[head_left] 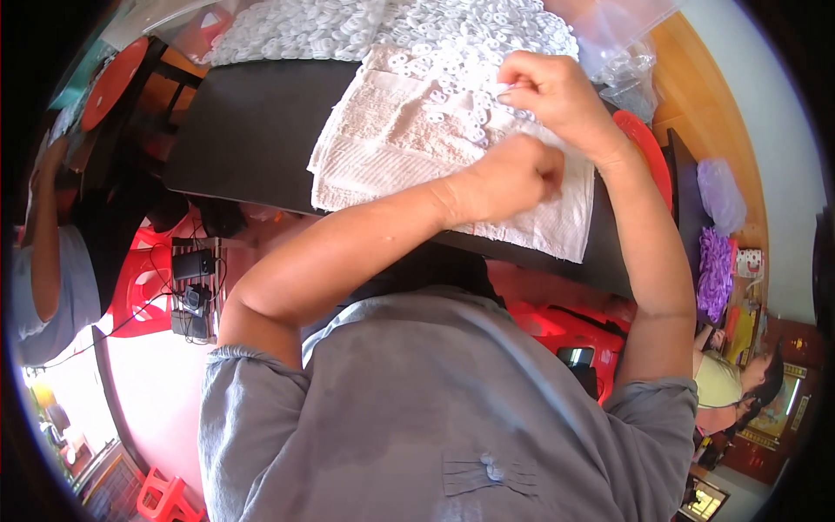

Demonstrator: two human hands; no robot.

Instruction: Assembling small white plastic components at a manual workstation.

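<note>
Since small white pcs. [479,134] could skid on the bare black table [261,122], the pale towel [370,170] prob. acts as a grip mat.

Loose pcs. lie on towel's far half, w/ main heap [296,33] along table's far edge, prob. for short reach; towel's near side lies close to table's near edge. R hand [554,96], by towel's far R corner, has thumb & forefinger pinched, apparently on one pc.; L hand [513,180], nearer table's near edge, is curled w/ fingertips hidden, so cannot tell if it holds anything.
</note>
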